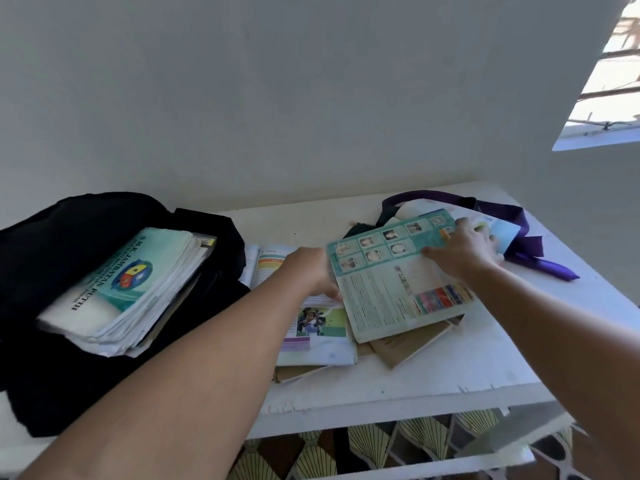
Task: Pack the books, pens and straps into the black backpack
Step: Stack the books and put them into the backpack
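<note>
Backpack (45, 258) lying open at left of frame, exercise books (124, 289) already sticking out. Both hands are lifting a teal book (398, 271) at centre: left hand (311, 271) gripping its edge, right hand (464, 247) apparently pinching the top. Purple strap (530, 251) waiting upper right; no pens visible.

2 bare forearms show, with no sleeve anywhere along them up to the frame's lower edge. No watch, band or bracelet sits on either wrist. The left hand (313, 271) is seen from its back, its fingers mostly hidden behind a printed cover, so rings there cannot be judged. The right hand (464, 251) is also seen from its back; its fingers (486, 237) look slightly blurred, with no ring or glove visible on them. Both arms look smooth, unmarked and slim.
</note>
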`<state>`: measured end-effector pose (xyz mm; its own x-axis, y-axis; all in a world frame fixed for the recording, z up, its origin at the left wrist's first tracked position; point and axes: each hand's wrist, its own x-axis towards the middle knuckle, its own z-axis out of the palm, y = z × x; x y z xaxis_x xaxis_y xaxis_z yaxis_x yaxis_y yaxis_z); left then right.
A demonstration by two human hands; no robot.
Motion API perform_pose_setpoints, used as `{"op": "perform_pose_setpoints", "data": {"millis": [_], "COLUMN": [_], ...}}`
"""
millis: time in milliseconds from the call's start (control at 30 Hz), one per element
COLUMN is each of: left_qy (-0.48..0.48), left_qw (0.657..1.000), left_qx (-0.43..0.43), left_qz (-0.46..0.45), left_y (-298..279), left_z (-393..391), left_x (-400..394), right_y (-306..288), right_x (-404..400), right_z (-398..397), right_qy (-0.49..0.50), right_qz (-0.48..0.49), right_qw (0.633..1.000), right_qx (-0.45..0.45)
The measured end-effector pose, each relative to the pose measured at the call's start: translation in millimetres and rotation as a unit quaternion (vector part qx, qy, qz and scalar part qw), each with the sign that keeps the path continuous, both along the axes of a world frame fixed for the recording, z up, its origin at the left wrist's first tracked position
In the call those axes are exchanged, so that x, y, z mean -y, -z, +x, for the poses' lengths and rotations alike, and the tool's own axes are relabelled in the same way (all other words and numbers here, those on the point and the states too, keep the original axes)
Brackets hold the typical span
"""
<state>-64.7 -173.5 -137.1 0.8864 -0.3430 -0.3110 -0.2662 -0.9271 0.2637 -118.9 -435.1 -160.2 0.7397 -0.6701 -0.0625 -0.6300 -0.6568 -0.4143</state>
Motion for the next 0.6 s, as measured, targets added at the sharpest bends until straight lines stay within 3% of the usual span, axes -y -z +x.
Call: {"op": "perform_pose_setpoints", "data": {"millis": [267,400,500,533,567,600], "left_qy": [-0.012,-0.031,-0.113,-0.158,-0.215,-0.259], "left_qw": [1.000,0.998,0.986,0.969,0.926,0.855], "left_qx": [0.024,-0.014,0.035,-0.017,-0.128,-0.260], "left_qz": [-0.015,-0.049,-0.120,-0.189,-0.281,-0.366], "left_y": [-1.0,-14.7,-29.7,-36.2,-45.0,-53.2], "left_z": [-11.7,-13.5,-6.6,-3.9,-1.0,2.3], "left_x": [-2.1,2.8,12.6,17.1,20.2,22.5], "right_y": [-21.0,-44.3,-70.9,-82.2,-93.8,-106.9], "right_x": [19.9,15.8,-7.4,-15.5,-25.6,-36.1], "right_z": [-11.7,-18.0,-18.1,-18.1,-17.7,-18.7], "right_qy": [0.088,0.044,-0.017,-0.050,-0.090,-0.131], "right_qz": [0.104,0.176,0.153,0.145,0.134,0.118], "right_qw": [0.990,0.977,0.976,0.973,0.970,0.965], "right_qx": [0.025,0.109,0.154,0.170,0.183,0.195]}}
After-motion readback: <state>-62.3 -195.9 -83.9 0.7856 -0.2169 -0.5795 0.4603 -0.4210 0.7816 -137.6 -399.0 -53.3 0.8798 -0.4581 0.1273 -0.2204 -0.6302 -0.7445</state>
